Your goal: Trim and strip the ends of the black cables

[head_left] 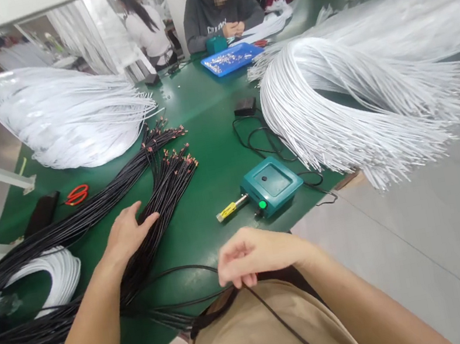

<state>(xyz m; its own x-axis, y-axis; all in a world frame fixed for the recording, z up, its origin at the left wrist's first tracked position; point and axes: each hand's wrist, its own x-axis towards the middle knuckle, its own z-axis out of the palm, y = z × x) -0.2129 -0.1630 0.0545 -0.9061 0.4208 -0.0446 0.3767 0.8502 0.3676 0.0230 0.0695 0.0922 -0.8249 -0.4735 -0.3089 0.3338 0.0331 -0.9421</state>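
Observation:
My left hand [128, 234] reaches over a bundle of black cables [166, 192], its thumb and fingers spread apart. Stripped, copper-coloured ends show at the bundle's far tip. My right hand [249, 254] is closed on a black cable [278, 318] in front of my body. One end of that cable hangs down over my tan clothing. On the table ahead of my right hand stands a teal machine [272, 185] with a green button and a yellow-labelled shaft on its left side.
Orange-handled scissors [77, 195] lie left of the black bundle. White cable bundles [77, 113] fill the back left, and more white cables [333, 100] spread at the right. A blue tray [232, 59] of small parts is near a seated person. A black pedal [245, 107] sits mid-table.

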